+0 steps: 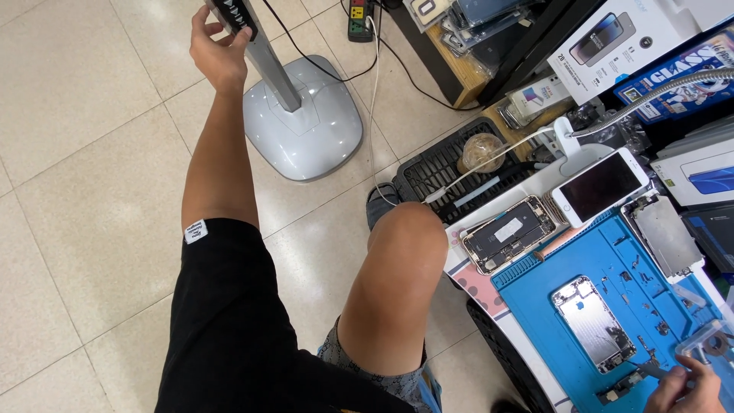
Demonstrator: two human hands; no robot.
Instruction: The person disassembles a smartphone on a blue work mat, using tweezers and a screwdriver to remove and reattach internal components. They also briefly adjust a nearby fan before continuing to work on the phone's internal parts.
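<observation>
The left hand (216, 47) has its grip clamped on the fan's control panel (235, 15) atop a grey pedestal (302, 115), while the right hand (683, 390) pinches tweezers (651, 371) (tips barely visible) beside the opened phone shell (593, 321) on the blue mat (612, 264) covering the surface.

Phone parts, hands and floor items, counted

Three phone bodies show: one white phone (600, 186) with a dark screen, one opened phone (510, 233) with its battery exposed, and one bare metal housing (593, 323) on the single blue mat (612, 268). Two hands are in view, left hand (218, 47) and right hand (684, 390). One fan stand (302, 115), one power strip (359, 19), one plastic cup (482, 151), one black crate (436, 172).
</observation>
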